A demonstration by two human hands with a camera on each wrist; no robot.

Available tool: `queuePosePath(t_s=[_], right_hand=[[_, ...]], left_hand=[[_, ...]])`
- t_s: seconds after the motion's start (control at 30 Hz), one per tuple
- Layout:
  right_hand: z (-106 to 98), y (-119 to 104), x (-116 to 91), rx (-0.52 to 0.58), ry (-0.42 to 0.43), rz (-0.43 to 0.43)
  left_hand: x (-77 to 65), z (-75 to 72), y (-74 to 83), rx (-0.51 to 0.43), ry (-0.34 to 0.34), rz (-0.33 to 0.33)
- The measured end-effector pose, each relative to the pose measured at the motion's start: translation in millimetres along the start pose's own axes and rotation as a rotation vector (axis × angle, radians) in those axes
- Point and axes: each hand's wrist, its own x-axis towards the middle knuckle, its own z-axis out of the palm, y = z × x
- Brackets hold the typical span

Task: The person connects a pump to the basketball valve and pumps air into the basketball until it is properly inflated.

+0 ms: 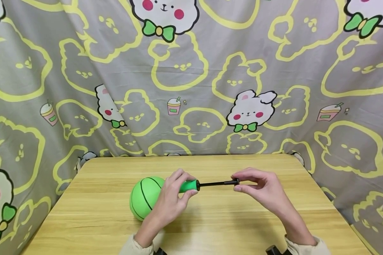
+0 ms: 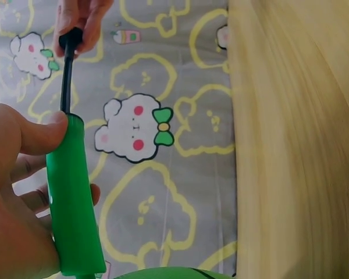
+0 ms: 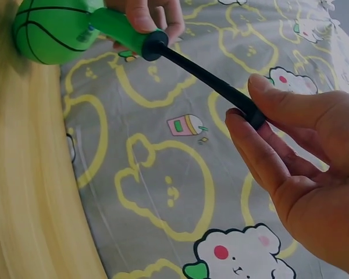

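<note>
A small green hand pump [image 1: 189,185] lies level across the middle of the head view, its black rod [image 1: 212,183] drawn out to the right. My left hand [image 1: 173,194] grips the green barrel near its black end cap. Thumb and fingers of my right hand [image 1: 264,185] pinch the black handle [image 3: 255,116] at the rod's far end. Left of the barrel is a green ball [image 1: 145,198] with black seam lines, partly hidden behind my left hand. In the right wrist view the barrel's other end meets the ball [image 3: 52,32].
Under the hands is a wooden table [image 1: 99,198] with light grain. Behind it and along both sides hangs a grey curtain [image 1: 185,85] printed with yellow outlines and white cartoon rabbits. Black wrist mounts [image 1: 274,250] show at the lower edge.
</note>
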Motion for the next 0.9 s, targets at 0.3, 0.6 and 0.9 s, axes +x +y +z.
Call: queuePosePath(t_s=[0.3,0.6,0.9], right_hand=[[11,5,1,0.022,0.025,0.004],[22,9,1,0.024,0.044,0.046],[35,15,1,0.042,0.043,0.061]], left_hand=[[-0.7,1.7,2.8,0.034,0.008,-0.013],[-1.5,3.0,4.4,0.047,0.002,-0.005],[-2.0,5.4,6.4,0.060,-0.011,-0.003]])
